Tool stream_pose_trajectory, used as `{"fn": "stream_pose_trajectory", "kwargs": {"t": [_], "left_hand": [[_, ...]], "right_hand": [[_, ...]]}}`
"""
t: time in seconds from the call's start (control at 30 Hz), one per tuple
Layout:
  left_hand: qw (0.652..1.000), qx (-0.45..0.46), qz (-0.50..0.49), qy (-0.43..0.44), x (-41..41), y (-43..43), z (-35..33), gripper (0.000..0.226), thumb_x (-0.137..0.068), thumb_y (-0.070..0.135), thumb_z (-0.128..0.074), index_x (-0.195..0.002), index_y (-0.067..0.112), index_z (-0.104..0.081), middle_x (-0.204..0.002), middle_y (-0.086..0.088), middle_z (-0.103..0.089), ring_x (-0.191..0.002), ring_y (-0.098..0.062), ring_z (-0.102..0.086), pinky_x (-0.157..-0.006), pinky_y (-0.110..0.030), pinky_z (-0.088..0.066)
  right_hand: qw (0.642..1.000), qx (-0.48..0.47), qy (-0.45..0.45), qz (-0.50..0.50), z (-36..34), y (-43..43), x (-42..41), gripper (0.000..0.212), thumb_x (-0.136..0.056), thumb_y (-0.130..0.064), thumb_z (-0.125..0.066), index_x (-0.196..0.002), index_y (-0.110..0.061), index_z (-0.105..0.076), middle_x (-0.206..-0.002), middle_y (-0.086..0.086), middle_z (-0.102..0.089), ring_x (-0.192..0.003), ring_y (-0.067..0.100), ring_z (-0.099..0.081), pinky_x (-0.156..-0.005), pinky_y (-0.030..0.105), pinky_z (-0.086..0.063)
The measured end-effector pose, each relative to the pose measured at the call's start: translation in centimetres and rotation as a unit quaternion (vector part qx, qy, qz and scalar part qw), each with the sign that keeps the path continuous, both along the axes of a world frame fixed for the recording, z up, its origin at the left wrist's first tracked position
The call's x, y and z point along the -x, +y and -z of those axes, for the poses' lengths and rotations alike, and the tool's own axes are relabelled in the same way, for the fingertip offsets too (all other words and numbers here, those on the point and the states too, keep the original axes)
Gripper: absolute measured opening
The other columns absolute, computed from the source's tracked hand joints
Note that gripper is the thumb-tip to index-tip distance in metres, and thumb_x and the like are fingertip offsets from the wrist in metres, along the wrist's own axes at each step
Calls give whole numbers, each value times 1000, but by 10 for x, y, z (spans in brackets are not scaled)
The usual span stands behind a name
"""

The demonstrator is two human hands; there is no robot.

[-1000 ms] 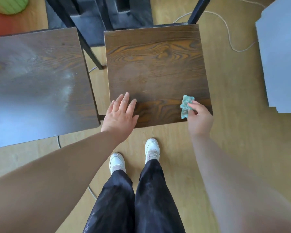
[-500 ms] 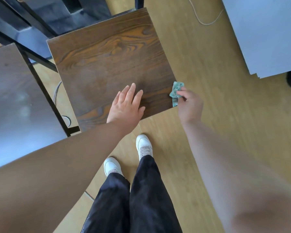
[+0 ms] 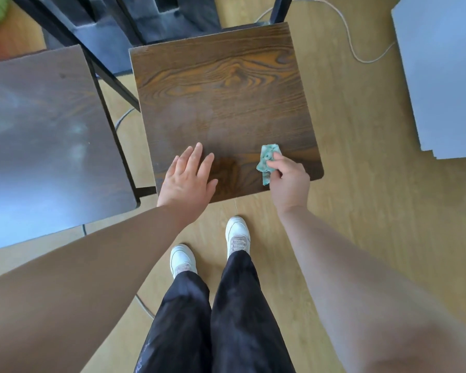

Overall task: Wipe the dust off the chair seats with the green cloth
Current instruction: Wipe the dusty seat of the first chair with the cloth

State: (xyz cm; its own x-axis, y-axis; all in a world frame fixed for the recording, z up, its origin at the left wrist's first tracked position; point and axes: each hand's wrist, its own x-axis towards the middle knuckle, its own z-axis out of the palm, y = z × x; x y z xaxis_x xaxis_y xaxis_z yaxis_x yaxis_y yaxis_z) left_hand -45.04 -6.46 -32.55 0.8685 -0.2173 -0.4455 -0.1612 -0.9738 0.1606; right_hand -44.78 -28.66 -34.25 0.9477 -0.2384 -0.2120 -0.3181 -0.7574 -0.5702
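Shoes [image 3: 183,259] stand on the floor [image 3: 361,197] just before the chair seat [image 3: 226,103]. The left hand [image 3: 189,179] lies flat on its near edge, fingers straight and a little spread. The right hand [image 3: 288,181] pinches the green cloth [image 3: 267,162] by the front right corner. To wipe well, it should press the cloth flat and push long strokes toward the far edge, over the pale dusty patch [image 3: 194,114]. The right side has bare floor; the other seat [image 3: 46,130] sits close on the left.
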Motion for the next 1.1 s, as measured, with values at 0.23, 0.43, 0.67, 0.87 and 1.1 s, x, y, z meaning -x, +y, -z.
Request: {"fn": "stream_pose_trajectory", "kwargs": {"t": [0.23,0.43,0.67,0.87,1.1], "left_hand": [[996,-10,-84,-4,27,62,2,57,-104,43,-31,-155,18,-23,-165,-9,-12,-151,-28,-9,-124,-44,-12],[989,-12,-147,5,56,109,6,59,-104,44,-28,-156,18,-19,-166,-8,-9,-152,-27,-5,-124,-43,-9],[983,4,-184,3,79,131,5,62,-102,46,-32,-157,18,-21,-165,-9,-10,-152,-27,-7,-124,-43,-9],[981,16,-194,-7,84,133,1,62,-103,45,-34,-156,18,-22,-165,-9,-11,-152,-27,-7,-124,-43,-8],[981,25,-193,-9,87,136,-3,62,-102,44,-36,-156,17,-22,-165,-9,-11,-152,-27,-8,-124,-43,-8]], "right_hand": [[994,-19,-3,-104,7,73,-16,27,-88,5,-62,-107,-10,-75,-125,1,-67,-111,19,-58,-90,28,-54],[975,-23,6,-223,5,137,-34,28,-86,5,-61,-104,-10,-76,-124,0,-67,-109,22,-59,-94,26,-50],[935,-16,22,-355,5,188,-53,26,-83,6,-61,-96,-10,-78,-121,1,-69,-105,23,-60,-95,18,-42],[921,2,36,-389,1,187,-52,26,-85,6,-61,-94,-12,-77,-122,-3,-68,-106,20,-59,-93,10,-35],[914,-19,26,-405,7,179,-23,29,-78,10,-59,-87,-11,-77,-117,-1,-71,-95,24,-59,-89,18,-41]]}}
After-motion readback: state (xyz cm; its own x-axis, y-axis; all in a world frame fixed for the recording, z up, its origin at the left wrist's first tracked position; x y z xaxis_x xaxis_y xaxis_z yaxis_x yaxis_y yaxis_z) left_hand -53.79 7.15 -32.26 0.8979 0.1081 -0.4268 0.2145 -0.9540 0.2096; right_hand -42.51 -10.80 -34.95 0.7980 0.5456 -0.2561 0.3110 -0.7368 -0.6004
